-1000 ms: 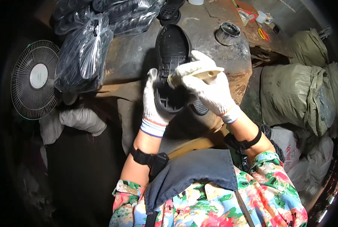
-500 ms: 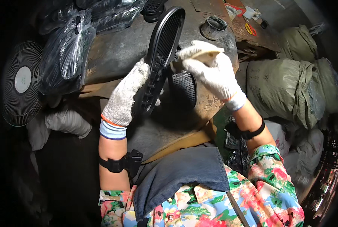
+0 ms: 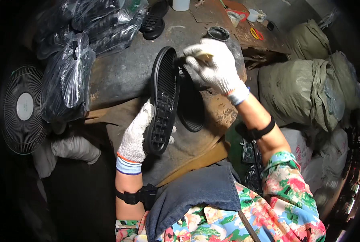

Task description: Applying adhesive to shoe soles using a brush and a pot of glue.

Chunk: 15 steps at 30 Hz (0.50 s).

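My left hand (image 3: 134, 137), in a white knitted glove, grips a black shoe sole (image 3: 165, 101) by its lower end. The sole stands tilted, its ribbed and gridded inner side facing me. Fingertips of that hand show past the sole's right edge. My gloved right hand (image 3: 218, 68) is closed around a brush with a pale handle (image 3: 205, 56). The brush's dark end is at the sole's upper right edge; whether it touches cannot be made out. A second black sole (image 3: 192, 107) lies just behind, on the worktable (image 3: 119, 78).
A crusted open pot (image 3: 218, 34) stands beyond my right hand. More soles (image 3: 153, 22) and clear-bagged black soles (image 3: 69, 76) sit at the back left. A fan (image 3: 24, 107) is at far left. Green sacks (image 3: 292, 88) and yellow-handled scissors (image 3: 256, 34) are on the right.
The sole in my left hand has come lower and nearer me, standing straighter with its inner side turned more to view. The brush has moved to its upper right edge. The whole view has shifted slightly.
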Available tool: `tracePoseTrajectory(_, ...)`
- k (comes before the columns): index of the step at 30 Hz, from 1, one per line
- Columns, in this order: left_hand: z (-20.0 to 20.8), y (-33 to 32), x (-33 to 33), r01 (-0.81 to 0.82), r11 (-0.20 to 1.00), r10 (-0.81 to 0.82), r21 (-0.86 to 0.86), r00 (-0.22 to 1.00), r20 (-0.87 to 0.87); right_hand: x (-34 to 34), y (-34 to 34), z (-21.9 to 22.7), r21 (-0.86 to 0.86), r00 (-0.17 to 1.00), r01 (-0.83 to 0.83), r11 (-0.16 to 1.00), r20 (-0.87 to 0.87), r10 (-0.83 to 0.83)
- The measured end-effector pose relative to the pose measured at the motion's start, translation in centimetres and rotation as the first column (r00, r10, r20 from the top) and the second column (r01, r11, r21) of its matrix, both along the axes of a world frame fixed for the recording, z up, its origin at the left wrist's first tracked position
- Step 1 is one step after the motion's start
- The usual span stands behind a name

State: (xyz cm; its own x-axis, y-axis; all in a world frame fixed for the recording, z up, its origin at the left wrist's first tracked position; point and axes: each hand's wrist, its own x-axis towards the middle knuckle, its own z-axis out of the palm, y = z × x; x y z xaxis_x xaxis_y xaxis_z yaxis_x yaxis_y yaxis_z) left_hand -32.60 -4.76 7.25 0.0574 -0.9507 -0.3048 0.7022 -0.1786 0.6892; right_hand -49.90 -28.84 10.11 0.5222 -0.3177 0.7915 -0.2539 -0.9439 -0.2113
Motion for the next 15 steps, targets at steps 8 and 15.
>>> tracePoseTrajectory(8, -0.1, -1.0, 0.1, 0.089, 0.984, -0.165, -0.156, 0.793, -0.586, 4.9, -2.8, 0.5, -0.148, 0.984, -0.169, 0.974, -0.075, 0.159)
tracePoseTrajectory(15, -1.9, -0.9, 0.2, 0.052, 0.985, -0.149, -0.165, 0.741, -0.654, 4.4, 0.3, -2.2, 0.432, 0.942, -0.223, 0.874, 0.327, 0.079)
